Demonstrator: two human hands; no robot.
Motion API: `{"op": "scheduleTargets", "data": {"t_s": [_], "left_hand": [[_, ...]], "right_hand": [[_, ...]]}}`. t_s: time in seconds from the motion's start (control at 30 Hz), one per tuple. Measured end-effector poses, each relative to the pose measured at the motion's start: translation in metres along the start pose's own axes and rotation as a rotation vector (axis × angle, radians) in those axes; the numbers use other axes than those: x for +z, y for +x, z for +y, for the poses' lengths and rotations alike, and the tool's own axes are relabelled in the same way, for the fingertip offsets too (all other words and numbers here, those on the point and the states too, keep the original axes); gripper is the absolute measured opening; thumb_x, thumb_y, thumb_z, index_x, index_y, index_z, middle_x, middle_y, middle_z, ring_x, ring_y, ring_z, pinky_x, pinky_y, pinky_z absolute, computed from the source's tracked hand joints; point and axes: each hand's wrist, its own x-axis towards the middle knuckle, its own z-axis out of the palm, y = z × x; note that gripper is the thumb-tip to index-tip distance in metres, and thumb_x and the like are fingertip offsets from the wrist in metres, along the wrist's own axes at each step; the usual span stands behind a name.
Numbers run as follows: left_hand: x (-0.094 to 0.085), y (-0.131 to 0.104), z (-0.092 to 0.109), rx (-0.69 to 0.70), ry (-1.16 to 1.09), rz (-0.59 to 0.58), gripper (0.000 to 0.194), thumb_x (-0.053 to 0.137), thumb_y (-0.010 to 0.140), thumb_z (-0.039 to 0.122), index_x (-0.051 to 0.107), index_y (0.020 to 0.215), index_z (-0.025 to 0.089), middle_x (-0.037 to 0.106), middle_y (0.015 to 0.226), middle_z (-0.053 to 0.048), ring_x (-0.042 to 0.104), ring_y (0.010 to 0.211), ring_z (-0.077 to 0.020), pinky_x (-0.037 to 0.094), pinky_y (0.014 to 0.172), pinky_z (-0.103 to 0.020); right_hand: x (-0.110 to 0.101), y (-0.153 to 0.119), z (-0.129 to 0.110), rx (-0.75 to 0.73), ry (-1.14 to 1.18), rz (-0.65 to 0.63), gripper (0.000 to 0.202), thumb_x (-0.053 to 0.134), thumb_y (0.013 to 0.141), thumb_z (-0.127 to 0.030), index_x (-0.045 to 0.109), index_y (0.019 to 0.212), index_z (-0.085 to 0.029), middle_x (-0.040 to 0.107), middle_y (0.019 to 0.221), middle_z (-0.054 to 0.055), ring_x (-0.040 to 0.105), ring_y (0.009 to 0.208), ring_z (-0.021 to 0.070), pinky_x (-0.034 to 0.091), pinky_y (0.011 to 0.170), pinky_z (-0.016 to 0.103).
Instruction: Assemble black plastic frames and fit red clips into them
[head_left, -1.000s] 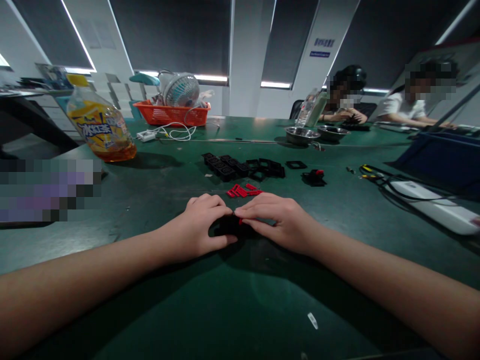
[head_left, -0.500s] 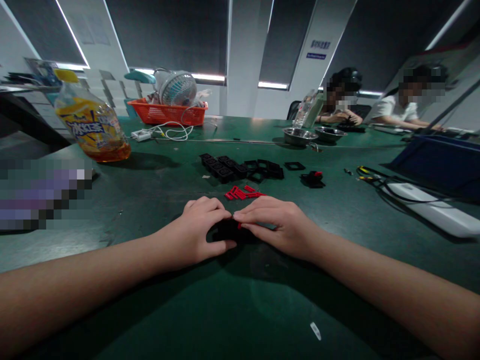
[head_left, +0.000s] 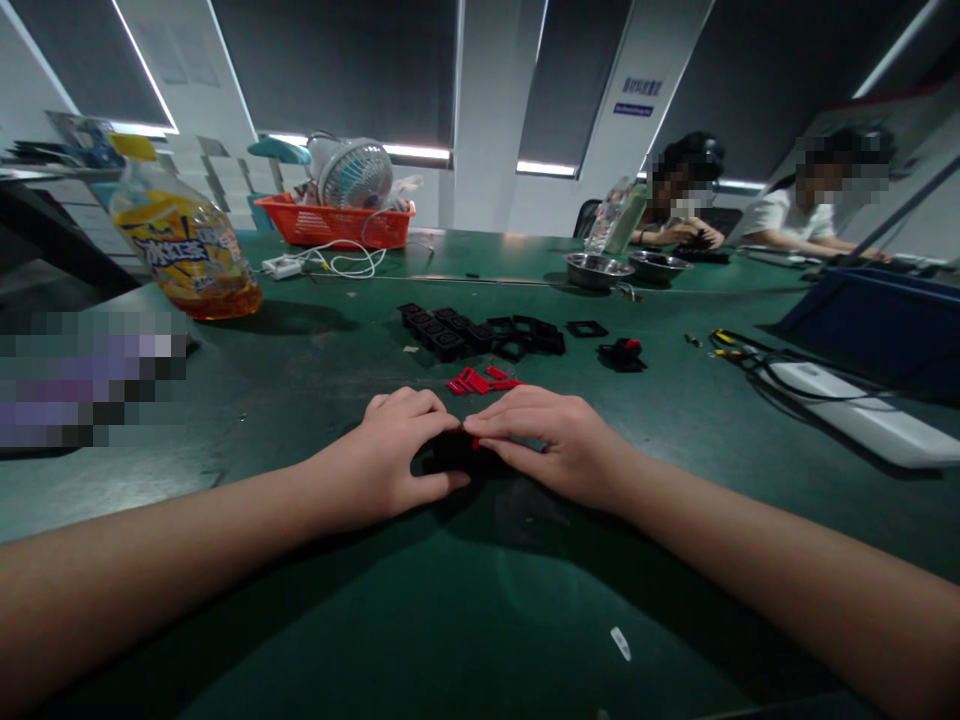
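My left hand (head_left: 409, 450) is curled round a small black part (head_left: 448, 455), thumb in front and fingers behind. Much of that part is lost in shadow. From the right, my right hand (head_left: 544, 440) pinches a small red piece (head_left: 475, 442) against the black part between thumb and fingertips. Just beyond the hands lies a little pile of red plastic pieces (head_left: 474, 381). Further back are several black square blocks (head_left: 442, 332) and black square frames (head_left: 529, 335). A black part with a red piece in it (head_left: 622, 353) sits to their right.
On the left stands a drink bottle (head_left: 187, 245) behind a blurred-out flat object (head_left: 82, 380). A white power strip (head_left: 862, 412) with cables and a blue bin (head_left: 885, 325) are at the right. Metal bowls (head_left: 596, 270) and an orange basket (head_left: 337, 225) stand further back. Two people sit beyond.
My hands keep the same grip on the black part and the red piece. The whole view has shifted very slightly; nothing else has visibly moved.
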Motion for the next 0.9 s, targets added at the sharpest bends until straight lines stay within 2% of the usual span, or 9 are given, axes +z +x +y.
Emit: {"op": "scheduleTargets", "data": {"t_s": [0.47, 0.9], "left_hand": [[-0.0001, 0.0004, 0.0015, -0.011, 0.019, -0.010, 0.030, 0.064, 0.085, 0.038, 0.065, 0.108, 0.020, 0.061, 0.108, -0.008, 0.053, 0.103, -0.0277, 0.039, 0.094, -0.047], [-0.0012, -0.0002, 0.0015, -0.015, 0.006, -0.016, 0.031, 0.064, 0.085, 0.038, 0.065, 0.110, 0.018, 0.060, 0.108, -0.008, 0.052, 0.104, -0.0282, 0.038, 0.094, -0.048]], "right_hand": [[0.0005, 0.0015, -0.0001, -0.029, -0.015, 0.011, 0.018, 0.062, 0.090, -0.012, 0.074, 0.103, -0.014, 0.078, 0.098, 0.009, 0.071, 0.094, 0.0185, 0.057, 0.087, 0.033], [0.0001, 0.0005, -0.0008, -0.021, -0.016, 0.003, 0.019, 0.061, 0.091, -0.014, 0.074, 0.104, -0.018, 0.078, 0.100, 0.007, 0.070, 0.095, 0.0181, 0.057, 0.087, 0.033]]}}
